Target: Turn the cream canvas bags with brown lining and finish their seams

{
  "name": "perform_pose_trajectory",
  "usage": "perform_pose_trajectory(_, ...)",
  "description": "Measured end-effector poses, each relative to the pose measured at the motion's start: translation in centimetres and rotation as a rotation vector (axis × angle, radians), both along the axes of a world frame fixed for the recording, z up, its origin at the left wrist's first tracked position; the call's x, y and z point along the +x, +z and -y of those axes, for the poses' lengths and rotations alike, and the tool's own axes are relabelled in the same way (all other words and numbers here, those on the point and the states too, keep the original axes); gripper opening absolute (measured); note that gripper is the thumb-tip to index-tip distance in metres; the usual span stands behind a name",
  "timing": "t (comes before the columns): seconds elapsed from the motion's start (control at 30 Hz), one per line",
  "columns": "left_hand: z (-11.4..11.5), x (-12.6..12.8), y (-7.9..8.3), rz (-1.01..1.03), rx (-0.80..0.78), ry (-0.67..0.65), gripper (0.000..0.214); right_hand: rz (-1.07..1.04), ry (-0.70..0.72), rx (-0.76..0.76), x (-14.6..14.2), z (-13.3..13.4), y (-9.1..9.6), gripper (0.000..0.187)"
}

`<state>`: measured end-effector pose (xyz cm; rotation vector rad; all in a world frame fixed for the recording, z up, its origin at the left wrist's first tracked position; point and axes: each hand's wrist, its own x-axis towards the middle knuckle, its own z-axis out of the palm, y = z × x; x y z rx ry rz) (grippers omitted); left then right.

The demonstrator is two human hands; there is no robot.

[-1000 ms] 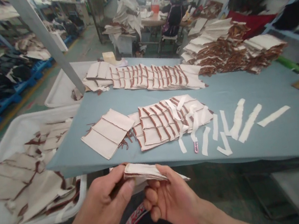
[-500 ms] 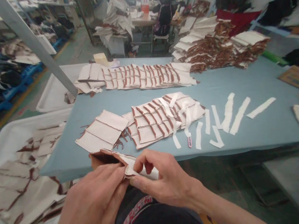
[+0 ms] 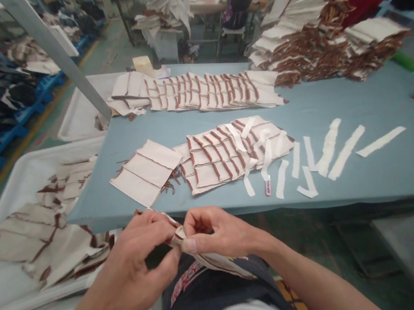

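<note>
Between my hands, just off the table's near edge, is a cream fabric piece (image 3: 224, 265) with brown edging. My left hand (image 3: 130, 266) pinches its edge between thumb and fingers. From the other side, my right hand (image 3: 219, 231) grips the same edge, thumb on top, close to the left fingertips. The piece's free part hangs down to the right over my dark apron. Past my hands lie a square cream panel (image 3: 148, 169) with brown seams and an overlapping row of similar panels (image 3: 212, 162). White strips (image 3: 327, 149) and a small pink-handled item (image 3: 267, 186) lie to the right.
A second row of panels (image 3: 208, 92) crosses the back of the blue table (image 3: 340, 102). Tall fabric stacks (image 3: 310, 39) stand at back right. White bins (image 3: 24, 168) with fabric pieces are at left, beside a slanting metal post (image 3: 57, 53). A person sits farther back.
The fabric piece has been turned, its open brown side no longer showing and its free part now hanging right. My left fingers have curled into a pinch. The camera view has tilted down.
</note>
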<state>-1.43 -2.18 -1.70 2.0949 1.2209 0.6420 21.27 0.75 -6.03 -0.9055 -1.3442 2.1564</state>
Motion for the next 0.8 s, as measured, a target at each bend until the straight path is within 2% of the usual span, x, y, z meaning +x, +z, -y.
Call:
perform_pose_trajectory(0.13,0.5,0.0,-0.5,0.038,-0.265,0.052,0.027,-0.032,0.068,-0.03,0.0,-0.1,-0.9,0.07)
perform_pose_trajectory(0.23,0.5,0.5,-0.5,0.109,-0.356,0.072,0.033,-0.057,0.062,-0.062,0.1,-0.1,-1.2,0.071)
perform_pose_trajectory(0.6,0.9,2.6,-0.7,0.286,-0.33,0.169,0.033,-0.12,0.021,-0.152,1.1,0.6,-1.7,0.068)
perform_pose_trajectory(0.8,1.2,2.5,-1.4,0.352,-0.371,0.137,0.031,-0.157,0.039,-0.151,1.5,1.2,-1.5,0.07)
